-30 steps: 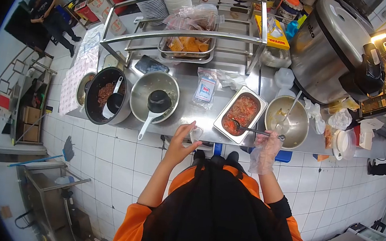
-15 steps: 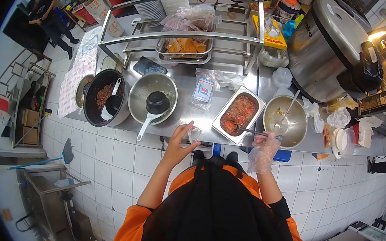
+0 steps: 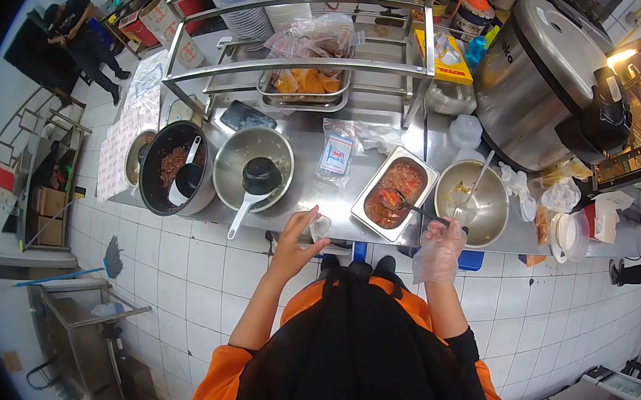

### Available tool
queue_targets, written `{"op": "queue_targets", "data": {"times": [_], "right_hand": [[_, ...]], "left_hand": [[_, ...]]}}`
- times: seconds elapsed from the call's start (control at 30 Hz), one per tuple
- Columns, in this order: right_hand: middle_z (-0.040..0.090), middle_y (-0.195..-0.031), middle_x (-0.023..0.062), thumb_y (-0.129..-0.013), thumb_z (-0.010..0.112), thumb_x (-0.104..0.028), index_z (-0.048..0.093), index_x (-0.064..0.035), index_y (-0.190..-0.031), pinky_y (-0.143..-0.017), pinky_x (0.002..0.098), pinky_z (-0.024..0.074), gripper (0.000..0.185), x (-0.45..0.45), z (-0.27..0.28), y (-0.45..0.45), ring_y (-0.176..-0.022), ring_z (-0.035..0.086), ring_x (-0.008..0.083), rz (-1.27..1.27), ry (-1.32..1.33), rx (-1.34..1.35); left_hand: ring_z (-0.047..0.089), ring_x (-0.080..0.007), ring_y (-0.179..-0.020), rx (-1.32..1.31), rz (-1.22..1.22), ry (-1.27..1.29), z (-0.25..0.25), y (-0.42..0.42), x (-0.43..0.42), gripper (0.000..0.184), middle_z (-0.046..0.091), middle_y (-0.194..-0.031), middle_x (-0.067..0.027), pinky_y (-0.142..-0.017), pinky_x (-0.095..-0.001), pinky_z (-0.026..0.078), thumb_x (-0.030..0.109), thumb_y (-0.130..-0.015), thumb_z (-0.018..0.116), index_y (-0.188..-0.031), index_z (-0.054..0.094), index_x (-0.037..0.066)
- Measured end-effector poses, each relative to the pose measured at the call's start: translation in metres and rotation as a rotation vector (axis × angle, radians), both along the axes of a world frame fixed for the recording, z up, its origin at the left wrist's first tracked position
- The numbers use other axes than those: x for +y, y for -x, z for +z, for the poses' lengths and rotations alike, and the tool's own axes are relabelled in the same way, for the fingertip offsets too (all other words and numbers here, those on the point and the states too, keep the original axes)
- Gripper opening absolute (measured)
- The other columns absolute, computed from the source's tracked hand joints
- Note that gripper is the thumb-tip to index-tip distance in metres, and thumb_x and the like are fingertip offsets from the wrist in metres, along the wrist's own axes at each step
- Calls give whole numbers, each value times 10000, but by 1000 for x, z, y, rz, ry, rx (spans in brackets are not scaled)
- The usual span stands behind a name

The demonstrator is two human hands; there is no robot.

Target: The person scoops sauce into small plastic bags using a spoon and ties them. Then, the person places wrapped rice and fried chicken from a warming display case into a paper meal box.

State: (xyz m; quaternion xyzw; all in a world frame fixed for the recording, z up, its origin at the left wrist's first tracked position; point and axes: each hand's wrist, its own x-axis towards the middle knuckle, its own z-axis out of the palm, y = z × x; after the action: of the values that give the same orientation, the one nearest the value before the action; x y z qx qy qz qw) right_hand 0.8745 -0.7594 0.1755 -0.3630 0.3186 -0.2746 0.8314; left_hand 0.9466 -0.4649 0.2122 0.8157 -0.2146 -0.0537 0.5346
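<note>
My right hand [image 3: 441, 251], in a clear plastic glove, grips the dark handle of a ladle [image 3: 415, 208]. The ladle's bowl holds some red chopped sauce and sits over the steel pan [image 3: 367, 219] of red chunky sauce [image 3: 404, 177]. My bare left hand [image 3: 297, 245] is closed around a small clear plastic cup [image 3: 320, 227], between thumb and fingers, at the counter's front edge. To the right of the pan stands a steel mixing bowl [image 3: 495, 223] with a long spoon [image 3: 483, 171] leaning in it.
Left of the pan are a steel bowl [image 3: 278, 150] and a dark pot [image 3: 148, 169] of brown food, each with a white-handled scoop. A plastic packet [image 3: 335, 156] lies behind. A metal rack [image 3: 298, 61] and a large cooker [image 3: 534, 82] stand at the back. Another person [image 3: 76, 30] stands far left.
The ladle has come up out of the sauce with some red sauce in its bowl, and its handle has tilted. My left hand with the cup has hardly moved.
</note>
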Motion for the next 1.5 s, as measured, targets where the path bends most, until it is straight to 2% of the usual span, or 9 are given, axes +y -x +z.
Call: {"op": "queue_targets", "data": {"times": [0.17,0.27,0.37,0.5,1.0,1.1,1.2,1.3,1.5], "right_hand": [[566,-721,90,-998,480,-350,492,-5,-1046,-549,287,448,348,1,9,0,-595,512,146,26,132,56],[577,-736,78,-1008,463,-339,507,-12,-1032,-564,270,452,330,5,18,4,-616,528,127,96,503,149],[590,-754,66,-1019,441,-338,529,-18,-996,-589,252,456,332,8,4,1,-639,542,112,173,607,172],[600,-755,64,-1019,432,-362,541,-24,-961,-615,245,452,360,31,12,6,-645,540,115,214,625,-8],[589,-749,106,-952,532,-471,508,-1,-1051,-560,270,463,482,18,-4,17,-617,536,143,-6,171,47],[576,-752,92,-954,529,-470,515,-6,-1039,-555,267,458,471,17,4,18,-625,523,132,-13,206,64],[583,-736,87,-966,515,-456,521,-10,-1028,-556,261,457,451,12,4,15,-614,525,126,4,327,78],[592,-715,80,-983,486,-442,523,-14,-1015,-554,258,457,431,10,8,9,-597,524,120,43,445,146],[619,-754,87,-1022,433,-316,545,-15,-977,-594,239,449,323,24,-2,6,-649,546,110,173,694,143]], "left_hand": [[563,-258,-1116,-8,13,-16,-3,-1,2,664,568,-1168,-127,-956,-338,423,101,-756,776,-1357,498,48],[563,-259,-1117,-11,13,-17,-2,-2,1,664,566,-1172,-127,-956,-338,423,102,-757,776,-1358,498,51],[562,-260,-1118,-13,3,-5,-5,-3,1,664,564,-1175,-127,-957,-339,423,104,-758,776,-1359,498,55],[561,-260,-1119,-16,-4,4,-4,-3,-2,664,563,-1178,-126,-958,-339,421,108,-757,778,-1358,500,60],[566,-258,-1106,-47,28,75,5,-3,-2,723,592,-1164,-122,-953,-345,426,82,-730,785,-1380,471,52],[567,-258,-1104,-51,68,124,1,-4,-3,744,602,-1160,-122,-952,-345,427,75,-724,787,-1390,457,51],[519,-212,-1163,-40,20,95,-1,-5,1,805,496,-1234,-104,-1029,-315,382,-52,-719,745,-1434,382,17],[562,-249,-1104,-78,83,112,1,-4,-1,744,593,-1168,-125,-960,-338,424,62,-725,781,-1392,451,41],[542,-235,-1126,-50,131,176,-2,-3,0,735,553,-1198,-125,-969,-334,421,20,-720,770,-1383,453,22]]}}
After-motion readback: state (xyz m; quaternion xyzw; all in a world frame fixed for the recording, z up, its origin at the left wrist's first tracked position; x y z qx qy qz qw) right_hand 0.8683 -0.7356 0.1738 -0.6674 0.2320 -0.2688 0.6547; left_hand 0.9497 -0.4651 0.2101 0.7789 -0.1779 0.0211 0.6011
